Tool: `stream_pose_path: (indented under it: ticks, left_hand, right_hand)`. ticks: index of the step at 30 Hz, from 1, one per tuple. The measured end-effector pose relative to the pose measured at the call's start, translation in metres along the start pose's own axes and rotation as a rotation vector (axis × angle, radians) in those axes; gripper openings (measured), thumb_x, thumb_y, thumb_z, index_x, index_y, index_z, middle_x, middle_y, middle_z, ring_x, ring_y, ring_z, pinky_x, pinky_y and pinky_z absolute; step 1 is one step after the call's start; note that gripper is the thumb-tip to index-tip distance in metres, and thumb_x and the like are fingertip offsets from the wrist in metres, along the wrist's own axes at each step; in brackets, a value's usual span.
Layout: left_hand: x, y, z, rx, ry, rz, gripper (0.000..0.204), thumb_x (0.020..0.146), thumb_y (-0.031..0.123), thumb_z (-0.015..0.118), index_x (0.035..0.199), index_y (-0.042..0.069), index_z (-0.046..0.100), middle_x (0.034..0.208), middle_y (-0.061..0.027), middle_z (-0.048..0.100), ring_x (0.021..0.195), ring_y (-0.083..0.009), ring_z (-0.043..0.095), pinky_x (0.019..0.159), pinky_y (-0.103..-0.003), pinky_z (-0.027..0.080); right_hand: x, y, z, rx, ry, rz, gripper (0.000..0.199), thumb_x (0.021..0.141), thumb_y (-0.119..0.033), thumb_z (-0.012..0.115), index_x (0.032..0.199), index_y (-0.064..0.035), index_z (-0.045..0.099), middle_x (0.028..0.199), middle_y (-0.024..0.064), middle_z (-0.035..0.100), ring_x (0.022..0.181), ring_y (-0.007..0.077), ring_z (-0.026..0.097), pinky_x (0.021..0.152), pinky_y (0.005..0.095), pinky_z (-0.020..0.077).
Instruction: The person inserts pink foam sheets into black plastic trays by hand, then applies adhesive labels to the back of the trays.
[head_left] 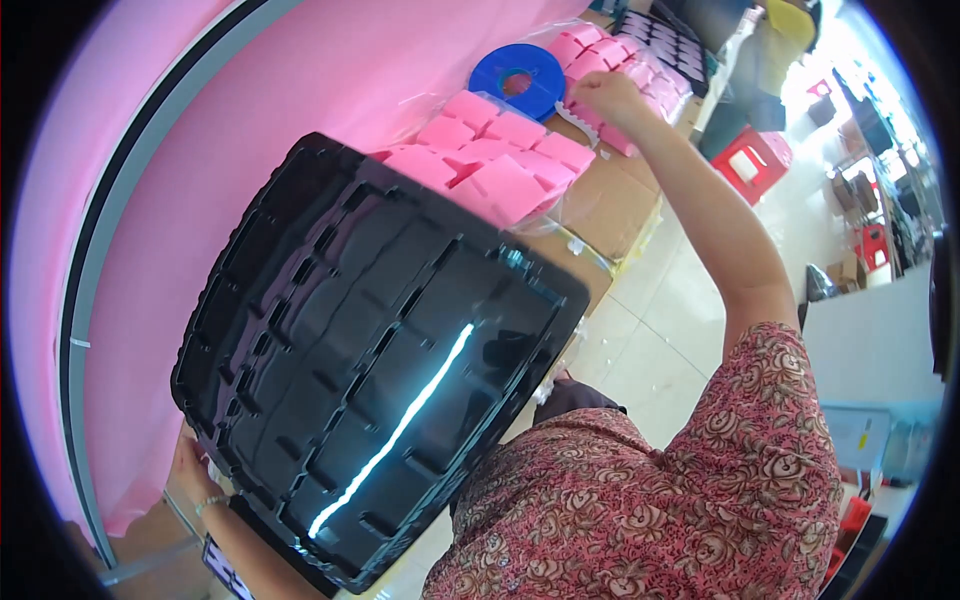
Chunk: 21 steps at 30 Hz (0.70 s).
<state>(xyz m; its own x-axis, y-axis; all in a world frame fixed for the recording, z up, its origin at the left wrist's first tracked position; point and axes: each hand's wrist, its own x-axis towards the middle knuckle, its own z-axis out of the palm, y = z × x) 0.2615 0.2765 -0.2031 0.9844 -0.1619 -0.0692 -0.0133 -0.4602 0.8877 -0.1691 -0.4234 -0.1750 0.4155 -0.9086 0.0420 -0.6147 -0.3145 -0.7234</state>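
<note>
A large glossy black plastic tray (330, 300) with moulded ridges and slots is tilted across the middle of the view. My left hand (190, 468) grips its lower left edge, the fingers partly hidden by the tray. At the upper right my right arm reaches far out. My right hand (608, 98) is closed, with its fingertips bent down beside a blue tape roll (540, 82) and a white toothed strip (577, 122). Whatever those fingers pinch, if anything, is too small to tell. Pink foam blocks (500, 185) in clear plastic lie past the tray's upper edge.
Cardboard (610, 205) lies under the foam. A pink sheet (330, 70) hangs on the left behind a curved-looking grey bar (80, 260). At the upper right stand a dark tray of pink pieces (665, 45) and a red stool (752, 165) on the tiled floor (640, 340).
</note>
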Motion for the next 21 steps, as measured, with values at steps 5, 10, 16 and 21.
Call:
stream_pose_path:
  ticks: [5, 10, 16, 21]
  left_hand:
    - [-0.101, 0.019, -0.036, -0.190, 0.294, -0.126, 0.024, 0.092, 0.030, 0.061, 0.107, 0.012, 0.066, 0.083, 0.0033, 0.065, 0.073, -0.0077, 0.058, 0.066, -0.022, 0.044]
    - [-0.193, 0.044, -0.035, -0.269, 0.419, -0.152, 0.022, 0.092, 0.028, 0.063, 0.105, 0.010, 0.064, 0.078, 0.0024, 0.065, 0.068, -0.0070, 0.058, 0.058, -0.019, 0.044]
    - [-0.286, 0.074, -0.035, -0.260, 0.374, -0.206, 0.020, 0.093, 0.028, 0.061, 0.105, 0.012, 0.061, 0.081, 0.0034, 0.063, 0.072, -0.0058, 0.057, 0.064, -0.021, 0.042]
    - [-0.323, 0.073, -0.035, -0.301, 0.495, -0.186, 0.021, 0.093, 0.027, 0.060, 0.108, 0.012, 0.062, 0.081, 0.0033, 0.065, 0.072, -0.0062, 0.060, 0.063, -0.021, 0.048]
  right_hand:
    - [0.073, 0.038, 0.074, -0.208, -0.166, -0.365, 0.019, 0.082, -0.023, 0.062, 0.088, -0.0075, 0.072, 0.091, 0.0113, 0.070, 0.085, 0.0274, 0.067, 0.079, 0.0368, 0.0529]
    - [0.142, 0.020, 0.133, -0.325, -0.159, -0.330, 0.028, 0.082, -0.030, 0.060, 0.089, -0.0057, 0.071, 0.094, 0.0144, 0.070, 0.092, 0.0282, 0.067, 0.082, 0.0396, 0.0527]
    - [0.176, 0.006, 0.176, -0.422, -0.289, -0.091, 0.037, 0.084, -0.035, 0.059, 0.107, -0.0073, 0.070, 0.114, 0.0150, 0.067, 0.107, 0.0298, 0.064, 0.088, 0.0401, 0.0515]
    - [0.191, 0.016, 0.189, -0.416, -0.327, -0.029, 0.040, 0.082, -0.037, 0.063, 0.110, -0.0092, 0.069, 0.117, 0.0151, 0.065, 0.112, 0.0299, 0.062, 0.090, 0.0401, 0.0512]
